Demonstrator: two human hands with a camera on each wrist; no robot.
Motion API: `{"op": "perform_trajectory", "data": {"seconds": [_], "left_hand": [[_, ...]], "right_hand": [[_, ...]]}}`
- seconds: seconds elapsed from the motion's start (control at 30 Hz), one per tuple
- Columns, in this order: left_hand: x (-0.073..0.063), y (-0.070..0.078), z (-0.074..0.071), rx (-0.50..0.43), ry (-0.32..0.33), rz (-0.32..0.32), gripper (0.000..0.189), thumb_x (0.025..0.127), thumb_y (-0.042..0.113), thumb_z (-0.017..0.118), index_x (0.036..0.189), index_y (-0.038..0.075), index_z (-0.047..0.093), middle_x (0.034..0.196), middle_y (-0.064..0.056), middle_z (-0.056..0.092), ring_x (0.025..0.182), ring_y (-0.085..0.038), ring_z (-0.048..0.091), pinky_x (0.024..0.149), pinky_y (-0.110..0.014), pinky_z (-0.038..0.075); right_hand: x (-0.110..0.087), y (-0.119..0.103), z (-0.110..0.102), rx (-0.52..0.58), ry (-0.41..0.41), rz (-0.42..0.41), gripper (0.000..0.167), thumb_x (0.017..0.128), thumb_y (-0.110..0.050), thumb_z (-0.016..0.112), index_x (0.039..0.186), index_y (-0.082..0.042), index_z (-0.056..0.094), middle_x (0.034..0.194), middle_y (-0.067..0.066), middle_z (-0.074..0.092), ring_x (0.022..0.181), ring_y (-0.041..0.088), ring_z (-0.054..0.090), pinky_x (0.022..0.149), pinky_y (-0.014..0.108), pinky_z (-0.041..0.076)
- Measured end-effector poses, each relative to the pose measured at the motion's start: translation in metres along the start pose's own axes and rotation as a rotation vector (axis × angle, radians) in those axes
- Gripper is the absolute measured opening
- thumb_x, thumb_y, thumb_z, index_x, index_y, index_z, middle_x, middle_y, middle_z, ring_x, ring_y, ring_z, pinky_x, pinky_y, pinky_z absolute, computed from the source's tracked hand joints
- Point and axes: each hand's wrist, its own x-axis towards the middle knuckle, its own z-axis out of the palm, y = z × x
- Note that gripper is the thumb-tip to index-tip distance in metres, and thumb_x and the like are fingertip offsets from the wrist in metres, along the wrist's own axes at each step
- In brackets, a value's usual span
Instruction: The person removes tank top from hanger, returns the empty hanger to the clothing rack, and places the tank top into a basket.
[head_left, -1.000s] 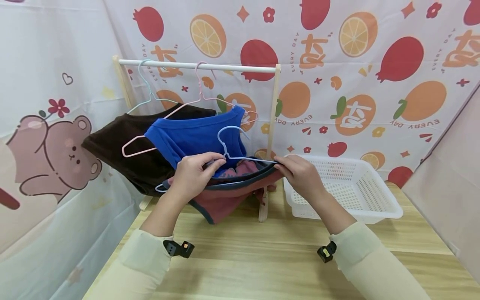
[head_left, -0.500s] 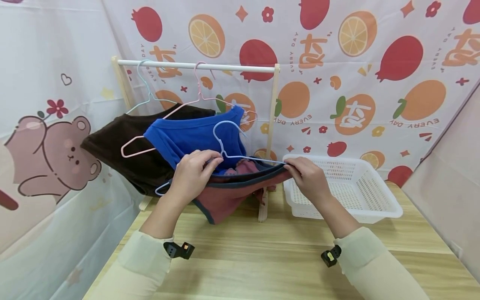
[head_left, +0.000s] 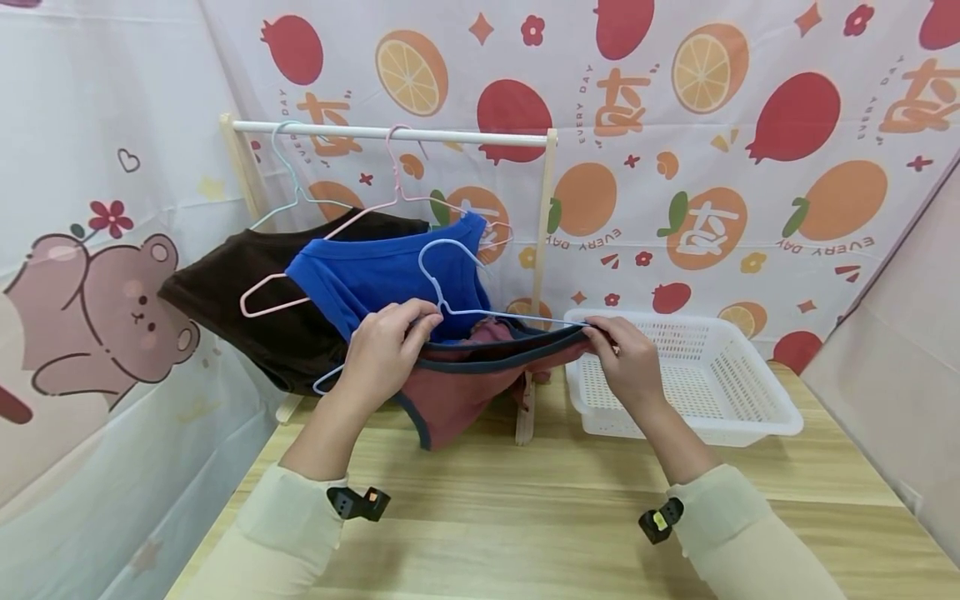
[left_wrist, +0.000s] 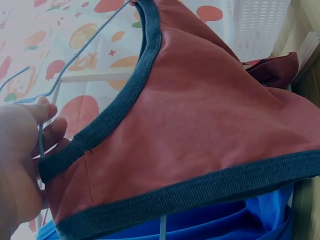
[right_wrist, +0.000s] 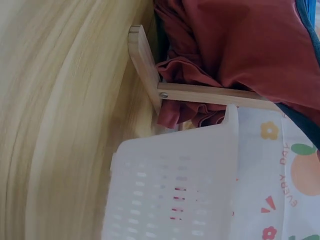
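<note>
Your left hand [head_left: 386, 346] pinched the blue hanger [head_left: 510, 315] just below its hook [head_left: 422, 258], its long wire running rightward to your right hand [head_left: 628, 358], which pinched the red garment [head_left: 453, 404] hanging below

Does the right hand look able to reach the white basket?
Probably yes: the white basket stands open close by the right hand, nothing visibly between, though that hand now pinches the red garment.

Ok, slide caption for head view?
Left hand and right hand hold red garment and blue hanger before a clothes rack.
</note>
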Motion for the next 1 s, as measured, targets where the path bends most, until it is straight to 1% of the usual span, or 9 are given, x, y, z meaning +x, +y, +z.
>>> {"op": "perform_trajectory", "data": {"seconds": [0.07, 0.13, 0.27, 0.43, 0.57, 0.7, 0.77, 0.87, 1.0], "left_hand": [[0.0, 0.0, 0.0, -0.001, 0.002, 0.002, 0.019, 0.099, 0.028, 0.06, 0.1, 0.014, 0.071, 0.074, -0.001, 0.061, 0.064, -0.016, 0.051, 0.056, -0.032, 0.04], [0.0, 0.0, 0.001, -0.004, 0.005, 0.004, 0.018, 0.099, 0.028, 0.06, 0.1, 0.014, 0.071, 0.073, -0.001, 0.061, 0.064, -0.016, 0.051, 0.056, -0.032, 0.04], [0.0, -0.001, 0.003, -0.002, 0.004, 0.015, 0.017, 0.099, 0.027, 0.059, 0.101, 0.014, 0.07, 0.072, -0.001, 0.061, 0.062, -0.017, 0.05, 0.056, -0.032, 0.04], [-0.001, -0.001, 0.004, 0.004, -0.026, 0.022, 0.017, 0.1, 0.027, 0.056, 0.103, 0.015, 0.068, 0.078, 0.0, 0.064, 0.065, -0.017, 0.053, 0.059, -0.033, 0.043], [-0.001, 0.0, 0.005, 0.025, -0.026, 0.036, 0.017, 0.101, 0.027, 0.055, 0.102, 0.014, 0.066, 0.082, -0.001, 0.066, 0.068, -0.018, 0.057, 0.062, -0.035, 0.047], [0.0, -0.001, 0.007, 0.012, 0.01, 0.052, 0.017, 0.1, 0.025, 0.056, 0.103, 0.012, 0.067, 0.09, -0.003, 0.07, 0.077, -0.019, 0.064, 0.069, -0.039, 0.053], [0.0, -0.002, 0.008, -0.021, 0.031, 0.058, 0.017, 0.1, 0.022, 0.057, 0.103, 0.01, 0.068, 0.093, -0.005, 0.071, 0.082, -0.02, 0.065, 0.074, -0.041, 0.055], [0.001, -0.002, 0.009, -0.071, 0.052, 0.06, 0.016, 0.1, 0.019, 0.058, 0.102, 0.006, 0.068, 0.095, -0.007, 0.07, 0.084, -0.021, 0.065, 0.077, -0.04, 0.055], [0.001, -0.001, 0.011, -0.101, 0.069, 0.034, 0.017, 0.1, 0.018, 0.058, 0.103, 0.005, 0.068, 0.091, -0.007, 0.068, 0.079, -0.019, 0.061, 0.071, -0.036, 0.052]], "right_hand": [[-0.002, 0.0, 0.0, 0.033, 0.028, 0.028, 0.019, 0.087, -0.007, 0.074, 0.105, -0.003, 0.074, 0.094, 0.009, 0.073, 0.08, 0.019, 0.069, 0.072, 0.009, 0.05], [-0.003, 0.0, 0.0, 0.072, 0.051, 0.051, 0.02, 0.087, -0.006, 0.073, 0.106, -0.001, 0.074, 0.094, 0.01, 0.073, 0.077, 0.02, 0.069, 0.071, 0.007, 0.049], [-0.004, 0.0, 0.0, 0.127, 0.092, 0.09, 0.021, 0.088, -0.007, 0.072, 0.108, -0.001, 0.074, 0.096, 0.012, 0.074, 0.075, 0.023, 0.071, 0.07, 0.007, 0.05], [-0.004, -0.001, 0.001, 0.195, 0.122, 0.171, 0.021, 0.086, -0.002, 0.073, 0.107, 0.001, 0.074, 0.095, 0.016, 0.074, 0.072, 0.024, 0.071, 0.066, 0.009, 0.051], [-0.005, -0.001, 0.001, 0.272, 0.126, 0.256, 0.021, 0.086, 0.003, 0.072, 0.107, 0.007, 0.072, 0.093, 0.023, 0.072, 0.07, 0.013, 0.07, 0.063, 0.011, 0.052], [-0.006, -0.001, 0.002, 0.349, 0.125, 0.363, 0.022, 0.088, 0.0, 0.07, 0.109, 0.008, 0.071, 0.091, 0.026, 0.071, 0.066, 0.001, 0.066, 0.062, 0.013, 0.053], [-0.006, -0.002, 0.002, 0.39, 0.126, 0.419, 0.023, 0.09, -0.004, 0.07, 0.11, 0.006, 0.071, 0.088, 0.024, 0.071, 0.064, 0.0, 0.065, 0.061, 0.013, 0.053], [-0.005, -0.004, 0.003, 0.471, 0.133, 0.499, 0.024, 0.091, -0.012, 0.071, 0.111, 0.002, 0.072, 0.085, 0.014, 0.072, 0.063, 0.002, 0.064, 0.061, 0.015, 0.053], [-0.004, -0.008, 0.005, 0.632, 0.157, 0.603, 0.027, 0.09, -0.015, 0.071, 0.111, 0.003, 0.071, 0.082, 0.001, 0.072, 0.063, 0.005, 0.064, 0.064, 0.018, 0.056]]}}
